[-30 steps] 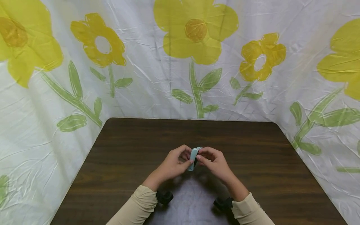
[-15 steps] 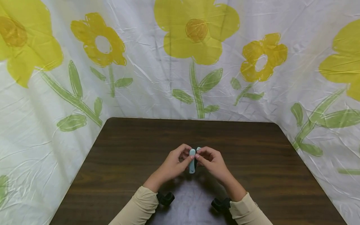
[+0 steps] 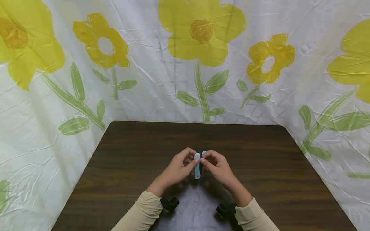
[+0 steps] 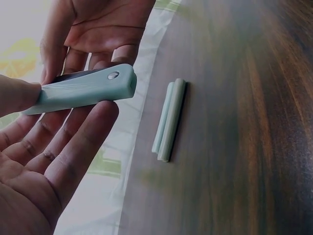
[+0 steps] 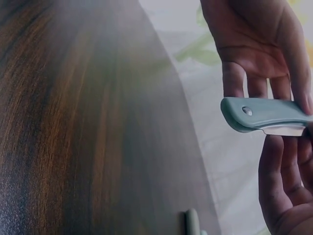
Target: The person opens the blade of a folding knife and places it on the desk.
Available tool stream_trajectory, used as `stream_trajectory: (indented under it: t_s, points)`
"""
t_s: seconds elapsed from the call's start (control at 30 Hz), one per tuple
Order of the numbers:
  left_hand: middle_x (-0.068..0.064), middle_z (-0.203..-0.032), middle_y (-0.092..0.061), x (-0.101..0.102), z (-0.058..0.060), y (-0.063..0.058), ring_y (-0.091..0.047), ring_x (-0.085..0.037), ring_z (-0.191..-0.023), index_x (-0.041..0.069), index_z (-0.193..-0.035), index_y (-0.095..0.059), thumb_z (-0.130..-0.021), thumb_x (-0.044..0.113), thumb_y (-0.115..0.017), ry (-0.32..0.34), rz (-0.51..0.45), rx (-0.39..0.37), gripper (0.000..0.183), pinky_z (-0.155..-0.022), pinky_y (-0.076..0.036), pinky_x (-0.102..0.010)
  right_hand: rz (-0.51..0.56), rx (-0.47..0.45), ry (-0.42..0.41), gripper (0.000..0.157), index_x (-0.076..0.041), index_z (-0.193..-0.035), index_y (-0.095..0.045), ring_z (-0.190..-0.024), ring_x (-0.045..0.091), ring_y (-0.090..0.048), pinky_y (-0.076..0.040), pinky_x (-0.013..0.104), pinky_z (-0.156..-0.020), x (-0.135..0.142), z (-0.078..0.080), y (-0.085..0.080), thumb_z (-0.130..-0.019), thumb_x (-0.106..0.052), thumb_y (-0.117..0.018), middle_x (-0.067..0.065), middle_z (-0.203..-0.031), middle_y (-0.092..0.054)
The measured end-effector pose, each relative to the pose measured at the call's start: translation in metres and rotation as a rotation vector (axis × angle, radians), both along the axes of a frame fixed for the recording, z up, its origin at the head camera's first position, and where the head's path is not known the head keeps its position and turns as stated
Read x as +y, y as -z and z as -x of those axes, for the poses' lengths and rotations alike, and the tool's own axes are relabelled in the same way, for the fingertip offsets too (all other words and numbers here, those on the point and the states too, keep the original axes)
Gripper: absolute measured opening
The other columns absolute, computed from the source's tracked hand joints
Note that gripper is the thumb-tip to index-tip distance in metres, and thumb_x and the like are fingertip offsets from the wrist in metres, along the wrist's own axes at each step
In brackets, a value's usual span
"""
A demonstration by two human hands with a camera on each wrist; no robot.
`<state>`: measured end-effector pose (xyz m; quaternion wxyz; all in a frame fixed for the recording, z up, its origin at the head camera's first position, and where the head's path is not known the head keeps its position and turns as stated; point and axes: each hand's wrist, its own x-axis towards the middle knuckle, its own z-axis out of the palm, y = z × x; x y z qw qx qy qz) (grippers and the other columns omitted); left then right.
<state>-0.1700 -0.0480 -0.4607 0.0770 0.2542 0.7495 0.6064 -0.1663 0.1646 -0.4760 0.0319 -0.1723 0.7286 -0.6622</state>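
Note:
My left hand (image 3: pixel 180 168) and right hand (image 3: pixel 219 165) meet over the middle of the table. Between them is a mint-green folding knife (image 4: pixel 88 90) with a round metal rivet near one end. In the right wrist view a strip of its silver blade (image 5: pixel 283 130) shows along the handle's edge. The left thumb presses on the handle, with the left fingers behind it. At the blade side, the right thumb and fingertips pinch the knife. A slim pale-green object of two parallel bars (image 4: pixel 172 120) lies on the table below the hands.
The dark wood-grain table (image 3: pixel 138 141) has rounded far corners. A white curtain (image 3: pixel 150 80) printed with yellow flowers hangs around its back and sides. A black wrist camera (image 3: pixel 170 203) sits on the left wrist and another (image 3: pixel 226 210) on the right.
The knife has turned from a slight slant to nearly upright in the head view, its lower end a little nearer. Both hands keep their grip; the right hand has shifted slightly left.

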Motion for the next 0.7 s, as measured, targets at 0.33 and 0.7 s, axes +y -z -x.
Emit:
stream_trajectory:
  t_s: [0.33,0.7]
  points:
    - [-0.018,-0.11,-0.068,-0.0032,-0.0012,-0.0045,-0.074,-0.024,-0.092,0.005,-0.124,-0.059,-0.109,0.014,-0.062,-0.013,-0.027,-0.024,0.018,-0.071,-0.065,-0.054,0.076,-0.002,-0.005,0.016,0.011,-0.112,-0.058,-0.09,0.012,-0.071,-0.066,0.035,-0.074,-0.0024,-0.0028,-0.0025,-0.107,-0.004,-0.061,0.009,-0.106,-0.065]
    - [-0.017,-0.111,-0.067,-0.0028,-0.0024,-0.0077,-0.073,-0.025,-0.092,0.006,-0.123,-0.06,-0.109,0.015,-0.062,-0.01,-0.018,0.005,0.017,-0.07,-0.065,-0.05,0.006,0.013,0.036,0.018,0.005,-0.116,-0.067,-0.089,0.011,-0.072,-0.066,0.047,-0.077,-0.0025,-0.0017,-0.0082,-0.107,-0.01,-0.065,0.019,-0.11,-0.069]
